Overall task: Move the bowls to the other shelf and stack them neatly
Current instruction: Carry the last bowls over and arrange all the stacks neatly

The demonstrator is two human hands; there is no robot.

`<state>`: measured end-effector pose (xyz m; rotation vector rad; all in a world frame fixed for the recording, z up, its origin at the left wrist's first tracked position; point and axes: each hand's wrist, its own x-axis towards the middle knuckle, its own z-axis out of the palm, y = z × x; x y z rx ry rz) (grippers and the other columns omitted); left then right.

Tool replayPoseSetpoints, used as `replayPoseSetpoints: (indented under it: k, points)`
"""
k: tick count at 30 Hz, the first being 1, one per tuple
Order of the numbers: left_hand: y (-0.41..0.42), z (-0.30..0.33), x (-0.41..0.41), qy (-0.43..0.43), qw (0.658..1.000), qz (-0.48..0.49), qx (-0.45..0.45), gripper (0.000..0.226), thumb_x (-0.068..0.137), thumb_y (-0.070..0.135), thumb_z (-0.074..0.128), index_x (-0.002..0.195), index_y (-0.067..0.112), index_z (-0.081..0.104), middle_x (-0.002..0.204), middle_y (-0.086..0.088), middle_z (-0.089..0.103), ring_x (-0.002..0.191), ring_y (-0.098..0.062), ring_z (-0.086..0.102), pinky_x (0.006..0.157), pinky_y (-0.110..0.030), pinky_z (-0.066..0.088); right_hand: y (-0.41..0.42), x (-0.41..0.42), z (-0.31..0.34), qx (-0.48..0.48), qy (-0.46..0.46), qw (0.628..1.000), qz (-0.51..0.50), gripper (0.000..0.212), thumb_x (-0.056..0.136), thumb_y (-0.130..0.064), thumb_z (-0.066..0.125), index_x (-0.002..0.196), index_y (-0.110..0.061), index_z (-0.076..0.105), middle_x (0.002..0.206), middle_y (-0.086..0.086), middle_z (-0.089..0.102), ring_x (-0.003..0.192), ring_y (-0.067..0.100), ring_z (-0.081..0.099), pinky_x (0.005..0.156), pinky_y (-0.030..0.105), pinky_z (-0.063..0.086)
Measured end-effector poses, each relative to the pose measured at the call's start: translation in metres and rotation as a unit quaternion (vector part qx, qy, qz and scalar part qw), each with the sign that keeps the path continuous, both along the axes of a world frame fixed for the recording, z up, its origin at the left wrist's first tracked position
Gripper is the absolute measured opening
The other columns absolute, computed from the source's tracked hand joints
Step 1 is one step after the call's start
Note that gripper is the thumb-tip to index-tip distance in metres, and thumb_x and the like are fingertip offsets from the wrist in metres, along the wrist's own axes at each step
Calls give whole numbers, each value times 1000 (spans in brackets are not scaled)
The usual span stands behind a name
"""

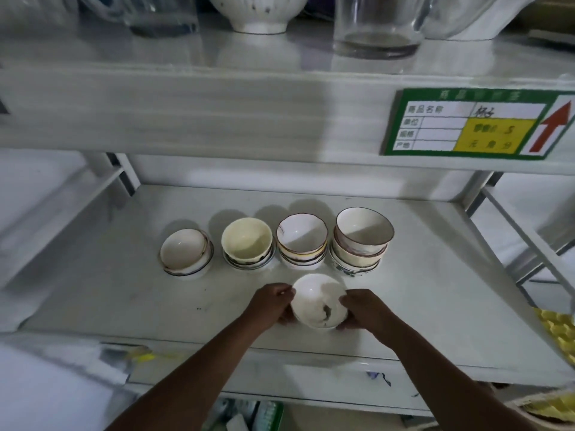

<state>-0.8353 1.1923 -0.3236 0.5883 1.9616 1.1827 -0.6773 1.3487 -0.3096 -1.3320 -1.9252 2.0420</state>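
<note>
Both hands are on a white bowl (319,301) with a dark painted mark inside it, held at the front of the middle shelf (435,306): the left hand (272,303) has its fingers curled round the left rim, and the right hand (362,307) grips the right side the same way. I cannot tell whether the bowl's foot is resting on the shelf or just lifted clear of it. Behind it stand 4 stacks in a row: a low leftmost stack (186,253), a cream-topped stack (248,244), a stack with a scalloped top bowl (301,241), and the tallest stack (361,241) on the right. That tall one worries me most; its top bowl sits tilted and looks poorly nested, so setting another bowl on it, or knocking it with a knuckle in passing, could send the upper bowls sliding off. The held bowl is near the shelf's front edge, and a slack grip there would drop it past the lip. The upper shelf (217,119) hangs low overhead, so a high lift could clip the rim against it. The light is dim, which makes judging the nesting harder.
</note>
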Motion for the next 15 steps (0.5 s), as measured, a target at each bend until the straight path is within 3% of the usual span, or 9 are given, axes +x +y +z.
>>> replayPoseSetpoints:
  k: [4,9,12,15]
  points:
    - [-18,28,-11,-10,998,45,51,14,94,24,59,87,19,71,67,-16,68,54,-24,65,55,-34,57,-11,-18,19,12,22,1000,10,18,98,0,51,98,7,66,91,28,67,75,36,69,69,47,63]
    - [-17,73,-38,25,987,103,124,12,91,21,66,92,10,69,59,-9,65,43,-19,62,45,-27,55,-16,-46,67,85,55,995,12,24,100,-8,50,87,3,67,75,19,72,63,31,74,63,38,64]
    - [1,95,-57,50,982,126,128,15,87,22,68,84,8,71,66,-12,66,49,-19,65,56,-32,59,-8,-68,90,162,20,987,-8,36,100,-20,44,74,-3,63,61,19,71,57,36,73,73,41,61]
    - [20,102,-75,101,980,115,123,21,67,40,68,72,21,74,63,-2,69,67,-21,68,75,-41,58,-3,-86,104,176,15,983,-45,40,102,-24,40,77,-2,61,62,20,69,54,26,73,66,24,56]
